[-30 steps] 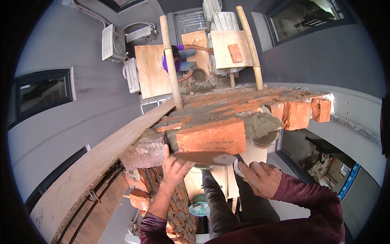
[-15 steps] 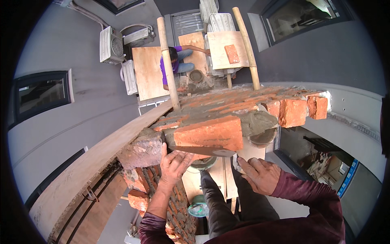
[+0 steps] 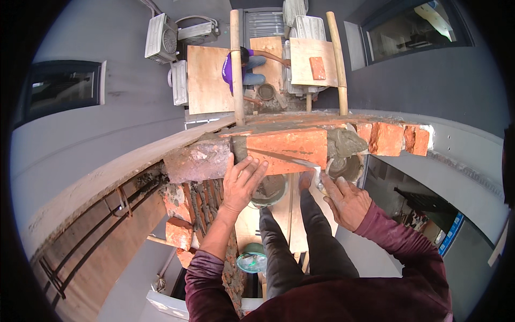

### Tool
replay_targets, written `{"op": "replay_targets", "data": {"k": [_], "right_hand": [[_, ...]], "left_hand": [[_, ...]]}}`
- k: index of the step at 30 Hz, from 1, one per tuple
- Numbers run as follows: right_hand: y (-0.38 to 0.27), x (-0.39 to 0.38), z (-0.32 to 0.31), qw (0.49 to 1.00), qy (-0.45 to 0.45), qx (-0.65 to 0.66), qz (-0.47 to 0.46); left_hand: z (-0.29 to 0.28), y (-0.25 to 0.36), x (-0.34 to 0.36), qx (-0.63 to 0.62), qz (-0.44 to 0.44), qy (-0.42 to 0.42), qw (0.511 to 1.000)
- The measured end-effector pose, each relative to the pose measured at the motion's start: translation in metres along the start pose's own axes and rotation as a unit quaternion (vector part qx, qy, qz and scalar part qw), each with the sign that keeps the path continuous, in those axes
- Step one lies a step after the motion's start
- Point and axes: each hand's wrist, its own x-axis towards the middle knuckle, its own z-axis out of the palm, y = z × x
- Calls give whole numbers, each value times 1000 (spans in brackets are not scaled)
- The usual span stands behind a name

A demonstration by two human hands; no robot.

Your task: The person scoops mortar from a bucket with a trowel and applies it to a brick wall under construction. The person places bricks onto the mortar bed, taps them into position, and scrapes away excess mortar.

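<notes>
My right hand [image 3: 347,201] is closed around the handle of a trowel [image 3: 292,159]. Its narrow metal blade slants across the face of an orange brick [image 3: 289,145], the tip toward the grey mortar joint at the brick's left end. My left hand [image 3: 242,185] has its fingers stretched up against the lower left edge of that brick, by the joint. Left of the joint lies a rough purplish-grey block [image 3: 197,160]. A lump of wet mortar [image 3: 345,144] sits at the brick's right end.
More bricks [image 3: 387,139] continue the wall to the right. Below are a bucket of mortar [image 3: 269,189] and a green tub [image 3: 252,262]. Bamboo poles [image 3: 236,67] rise beyond the wall. A person in purple [image 3: 228,72] crouches there beside plywood sheets [image 3: 208,80] and air-conditioner units [image 3: 161,37].
The trowel blade has gone from the brick's lower edge up onto its face. My left hand stays by the joint, its fingers now straighter. The whole view has shifted.
</notes>
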Motion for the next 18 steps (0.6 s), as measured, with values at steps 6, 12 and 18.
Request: {"op": "replay_targets", "data": {"k": [6,12,18], "right_hand": [[-2,-5,0,1000,-8,-26,13],[-22,-2,-53,996,12,-91,0],[-9,98,-58,948,-122,-291,50]], "left_hand": [[2,-1,-2,-10,8,14,1000],[-5,32,1,1,-56,-19,998],[28,92,17,66,-72,-118,988]]}}
